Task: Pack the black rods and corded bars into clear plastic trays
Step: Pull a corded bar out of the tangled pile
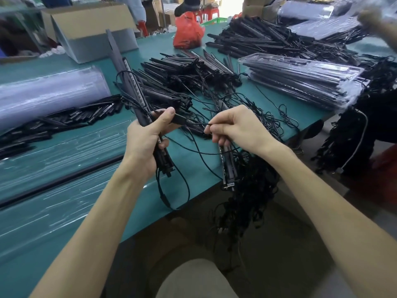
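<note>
The green counter (pixel 86 65) spread under and beyond both grips. Far out to the left of the left grip (pixel 148 136) lay a big curved stack of empty clear plastic trays (pixel 49 91), and more clear trays (pixel 64 151) lay flat on the counter just left of that grip's wrist. Beyond and to the right of the right grip (pixel 234 125) sat a stack of filled trays (pixel 300 80), with black bars showing through the plastic. Straight beyond the 2 grips was a loose pile of corded bars (pixel 182 72), and a second pile (pixel 257 41) lay farther off behind it. A heap of short black rods (pixel 64 121) lay between the curved tray stack and the left grip. A cardboard box (pixel 90 29) and a red bag (pixel 187 31) stood at the far side.

The left grip was clamped round a bundle of bars (pixel 133 82), which slanted up and away from it (its lower end stuck out below the palm). The right grip pinched a thin black cord (pixel 199 124) between thumb and forefinger, the cord stretched across to the left grip. A single bar (pixel 227 166) ran down from under the right grip's curled fingers, beside a tangle of cords (pixel 247 190) hanging off the counter edge.
</note>
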`<state>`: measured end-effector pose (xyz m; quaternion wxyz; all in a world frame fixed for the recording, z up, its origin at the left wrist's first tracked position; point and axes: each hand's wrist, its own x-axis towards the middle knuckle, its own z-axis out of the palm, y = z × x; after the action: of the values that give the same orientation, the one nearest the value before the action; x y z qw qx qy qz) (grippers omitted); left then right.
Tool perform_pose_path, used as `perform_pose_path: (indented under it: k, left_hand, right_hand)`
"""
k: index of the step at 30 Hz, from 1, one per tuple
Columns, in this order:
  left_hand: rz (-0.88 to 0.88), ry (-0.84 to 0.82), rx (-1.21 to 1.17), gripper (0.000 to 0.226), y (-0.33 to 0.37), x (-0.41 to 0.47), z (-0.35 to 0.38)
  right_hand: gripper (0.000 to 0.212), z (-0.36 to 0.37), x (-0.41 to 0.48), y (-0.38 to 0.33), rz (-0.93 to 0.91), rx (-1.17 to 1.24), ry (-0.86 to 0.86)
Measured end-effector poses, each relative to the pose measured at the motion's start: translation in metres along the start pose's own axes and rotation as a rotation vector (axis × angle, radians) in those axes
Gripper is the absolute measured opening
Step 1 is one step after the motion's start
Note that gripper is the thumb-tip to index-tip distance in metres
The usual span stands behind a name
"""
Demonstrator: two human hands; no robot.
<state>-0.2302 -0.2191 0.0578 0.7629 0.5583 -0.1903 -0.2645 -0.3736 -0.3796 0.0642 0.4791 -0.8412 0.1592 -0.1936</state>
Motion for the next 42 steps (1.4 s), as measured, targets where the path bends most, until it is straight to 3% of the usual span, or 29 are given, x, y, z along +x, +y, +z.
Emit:
perform_pose_path:
  k: [10, 15, 19, 26, 31, 33, 38, 42]
  left_hand:
    - [-0.111, -0.203, 0.026, 0.049, -0.019, -0.009, 0.018]
    - [-0.111, -0.103, -0.018, 0.033, -0.023, -0.008, 0.026]
    - [-0.094, -0.128, 0.041, 0.029, -0.021, -0.006, 0.025]
    - [-0.038, -0.063, 0.094, 0.028, -0.021, -0.004, 0.025]
    - [-0.019, 0.001, -0.008, 0.024, -0.017, -0.001, 0.022]
    - [-0.035, 0.021, -0.027, 0.023, -0.020, -0.001, 0.023]
    - [-0.058, 0.039, -0.031, 0.026, -0.027, -0.001, 0.025]
    - [-0.038, 0.068, -0.067, 0.023, -0.024, -0.001, 0.024]
  right_hand:
    - [0.014, 0.003, 0.005, 0.003, 0.035, 0.308, -0.107]
    - [0.016, 0.006, 0.006, 0.007, 0.074, 0.368, -0.095]
    - [0.017, 0.009, 0.004, 0.013, 0.082, 0.389, -0.112]
    - [0.019, 0.005, 0.002, 0.011, 0.063, 0.287, -0.134]
    - [0.019, -0.021, -0.009, 0.015, 0.053, -0.290, -0.064]
    - [0.026, -0.024, -0.016, 0.017, 0.081, -0.408, -0.045]
    - [0.032, -0.016, -0.022, 0.010, 0.031, -0.271, 0.050]
    - [0.017, -0.015, -0.026, 0.003, 0.043, -0.235, -0.007]
